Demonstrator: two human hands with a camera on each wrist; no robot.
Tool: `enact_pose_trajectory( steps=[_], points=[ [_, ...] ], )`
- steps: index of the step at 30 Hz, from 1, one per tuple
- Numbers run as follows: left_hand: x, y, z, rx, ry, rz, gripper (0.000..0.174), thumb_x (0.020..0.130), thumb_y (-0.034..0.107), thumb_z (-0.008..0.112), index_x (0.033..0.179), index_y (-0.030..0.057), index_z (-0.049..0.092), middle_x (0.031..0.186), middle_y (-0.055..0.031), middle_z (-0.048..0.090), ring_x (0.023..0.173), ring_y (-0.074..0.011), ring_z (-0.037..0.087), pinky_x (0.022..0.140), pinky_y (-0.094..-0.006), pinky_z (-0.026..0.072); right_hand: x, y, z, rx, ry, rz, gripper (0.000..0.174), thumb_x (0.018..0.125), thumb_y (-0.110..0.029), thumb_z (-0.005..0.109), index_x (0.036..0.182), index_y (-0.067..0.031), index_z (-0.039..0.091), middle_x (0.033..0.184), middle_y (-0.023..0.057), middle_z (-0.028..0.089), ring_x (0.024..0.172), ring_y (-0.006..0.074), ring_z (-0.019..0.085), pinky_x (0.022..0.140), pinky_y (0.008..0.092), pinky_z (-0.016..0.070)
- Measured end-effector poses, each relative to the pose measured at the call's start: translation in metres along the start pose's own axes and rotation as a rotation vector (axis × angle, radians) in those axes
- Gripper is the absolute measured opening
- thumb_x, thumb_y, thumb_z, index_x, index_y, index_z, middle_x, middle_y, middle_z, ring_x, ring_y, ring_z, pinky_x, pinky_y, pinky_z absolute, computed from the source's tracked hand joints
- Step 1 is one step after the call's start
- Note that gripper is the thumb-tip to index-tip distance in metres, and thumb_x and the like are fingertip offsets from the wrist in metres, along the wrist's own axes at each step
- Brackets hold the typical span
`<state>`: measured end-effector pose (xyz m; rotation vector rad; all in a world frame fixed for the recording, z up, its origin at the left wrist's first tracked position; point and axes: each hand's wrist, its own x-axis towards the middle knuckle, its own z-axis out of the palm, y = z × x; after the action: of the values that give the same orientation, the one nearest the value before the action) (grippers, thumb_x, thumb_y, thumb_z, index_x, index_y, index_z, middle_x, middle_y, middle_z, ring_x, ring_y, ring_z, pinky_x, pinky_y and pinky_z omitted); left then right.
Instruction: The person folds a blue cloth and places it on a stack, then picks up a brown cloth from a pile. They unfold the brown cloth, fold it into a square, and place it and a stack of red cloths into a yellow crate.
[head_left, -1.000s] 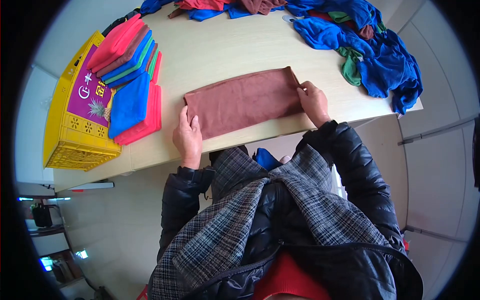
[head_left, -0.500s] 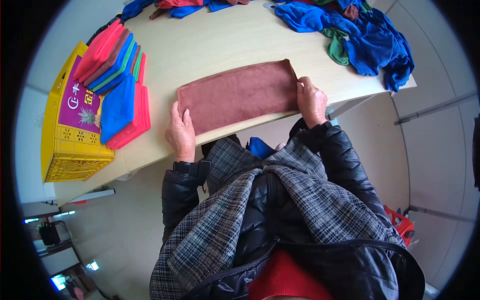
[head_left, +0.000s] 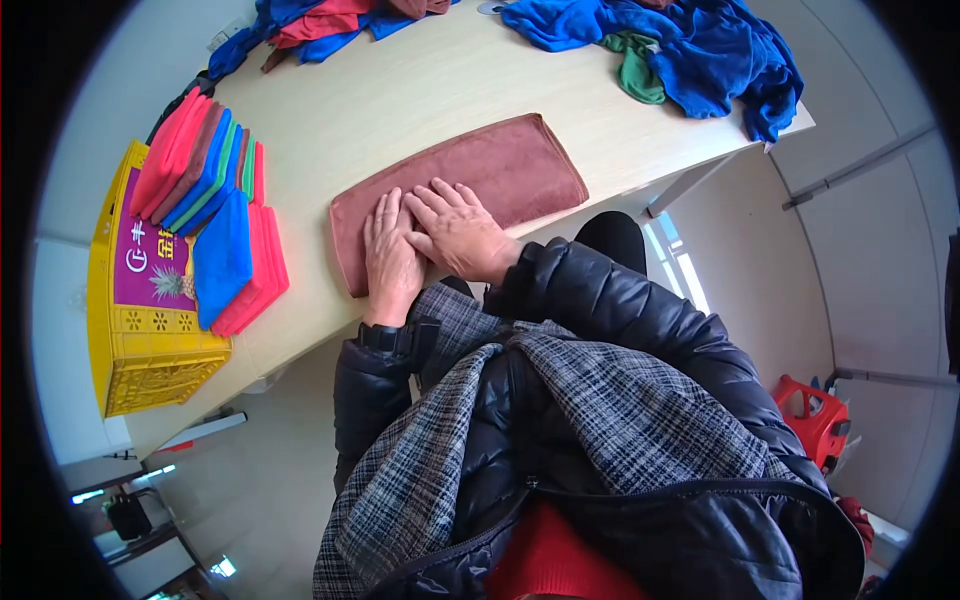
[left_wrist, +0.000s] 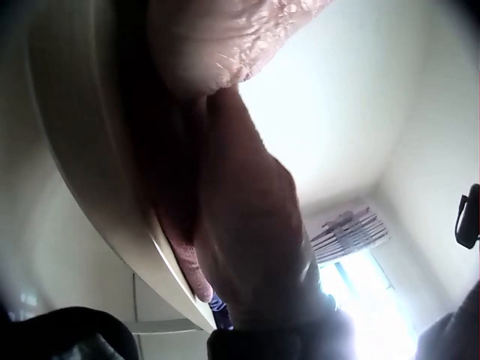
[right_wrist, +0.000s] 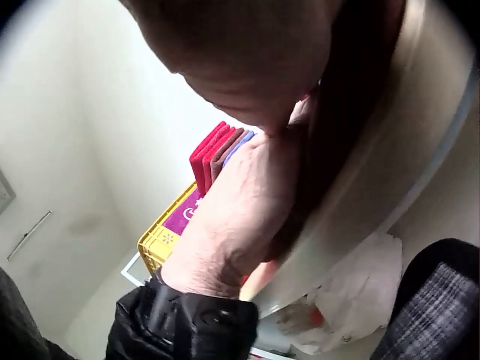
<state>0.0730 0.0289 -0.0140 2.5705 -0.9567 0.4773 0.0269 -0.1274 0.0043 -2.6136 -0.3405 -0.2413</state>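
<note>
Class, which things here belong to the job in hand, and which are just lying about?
Job in hand:
brown cloth on the table
left hand and right hand, resting on it
folded cloths and crumpled cloths, probably

Apparently just lying about:
yellow crate beside the folded cloths
red plastic object

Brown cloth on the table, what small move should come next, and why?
Probably slide the right hand across the brown cloth toward its right end, smoothing it; that hand rests flat beside the left hand, leaving that end uncovered.
</note>
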Motion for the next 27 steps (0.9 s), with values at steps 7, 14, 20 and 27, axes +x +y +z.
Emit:
enact_pose_trajectory(
  steps=[7, 14, 20, 27],
  points=[
    [-0.008, -0.013, -0.009, 0.118, -0.250, -0.141, 0.060, 0.104, 0.042, 0.044, 0.155, 0.0116, 0.035, 0.162, -0.0142, 0.029, 0.149, -0.0350, 0.025, 0.121, -0.0550, 0.0173, -0.034, 0.044, -0.012, -0.310, 0.039, 0.158, 0.067, 0.104, -0.052, 0.033, 0.156, -0.0105, 0.033, 0.163, 0.0127, 0.030, 0.153, 0.0345, 0.018, 0.125, 0.0498, 0.0097],
    [-0.014, -0.023, -0.010, 0.143, -0.236, -0.207, 0.060, 0.104, 0.042, 0.043, 0.155, 0.0124, 0.035, 0.163, -0.0135, 0.028, 0.151, -0.0335, 0.023, 0.122, -0.0537, 0.0163, -0.065, 0.106, -0.046, -0.382, 0.150, 0.325, 0.057, 0.104, -0.043, 0.042, 0.153, -0.0142, 0.039, 0.158, 0.0124, 0.037, 0.147, 0.0377, 0.030, 0.120, 0.0543, 0.0236],
    [-0.026, -0.041, -0.018, 0.055, -0.158, -0.278, 0.058, 0.103, 0.040, 0.045, 0.152, 0.0092, 0.039, 0.161, -0.0147, 0.031, 0.148, -0.0354, 0.028, 0.120, -0.0511, 0.0215, -0.093, 0.145, -0.069, -0.378, 0.335, 0.434, 0.048, 0.098, -0.034, 0.053, 0.138, -0.0076, 0.053, 0.145, 0.0141, 0.051, 0.138, 0.0374, 0.042, 0.114, 0.0517, 0.0317],
    [-0.051, -0.037, -0.044, 0.016, 0.116, -0.525, 0.035, 0.092, 0.027, 0.069, 0.113, -0.0008, 0.066, 0.105, -0.0169, 0.068, 0.100, -0.0328, 0.062, 0.088, -0.0439, 0.0470, -0.105, 0.110, -0.084, 0.216, 0.501, 0.518, 0.034, 0.087, -0.019, 0.068, 0.117, -0.0015, 0.067, 0.102, 0.0125, 0.072, 0.099, 0.0305, 0.067, 0.086, 0.0378, 0.0532]
  ],
)
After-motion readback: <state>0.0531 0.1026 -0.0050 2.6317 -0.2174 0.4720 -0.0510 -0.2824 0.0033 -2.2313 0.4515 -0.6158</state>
